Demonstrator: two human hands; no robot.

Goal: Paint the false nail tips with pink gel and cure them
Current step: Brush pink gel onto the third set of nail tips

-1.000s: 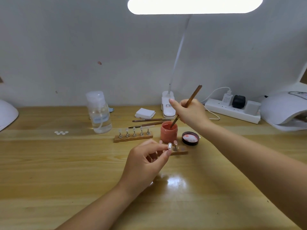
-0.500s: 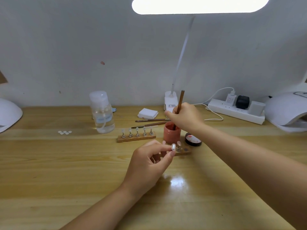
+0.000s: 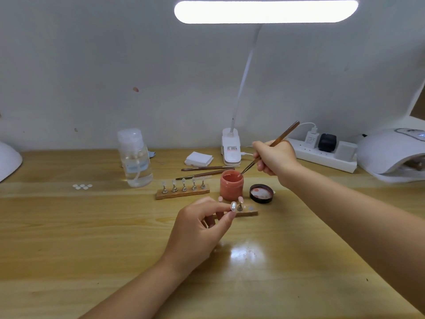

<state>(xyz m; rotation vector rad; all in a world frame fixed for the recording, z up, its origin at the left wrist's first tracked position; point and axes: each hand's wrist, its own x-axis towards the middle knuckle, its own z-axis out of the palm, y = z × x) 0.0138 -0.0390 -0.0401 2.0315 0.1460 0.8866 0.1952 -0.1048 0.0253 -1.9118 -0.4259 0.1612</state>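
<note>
The left hand (image 3: 200, 229) hovers over the middle of the surface (image 3: 69, 238), its thumb and forefinger pinching a small stand that carries a shiny false nail tip (image 3: 233, 206); the other fingers (image 3: 212, 223) are loosely curled beneath; the tip stands just clear of the forefinger's end, facing the far edge. The right hand (image 3: 274, 158) grips a brush (image 3: 271, 147) like a pen, fingers curled round the handle, the handle slanting up toward the far right; its bristle end rests at the rim of the open pink gel jar (image 3: 231, 185), which stands toward the far edge, just beyond the held tip. The jar's black lid (image 3: 261, 193) lies upturned just right of it. A wooden holder (image 3: 182, 192) with five clear tips on metal stands sits left of the jar; a second holder (image 3: 248, 210), just beside the left forefinger, bears one pink tip (image 3: 240, 199). Two spare brushes (image 3: 207, 171) lie beyond the jar; a clear pump bottle (image 3: 135, 157) stands further left; a curing lamp (image 3: 391, 153) sits at the far right corner, beside a power strip (image 3: 324, 155).
</note>
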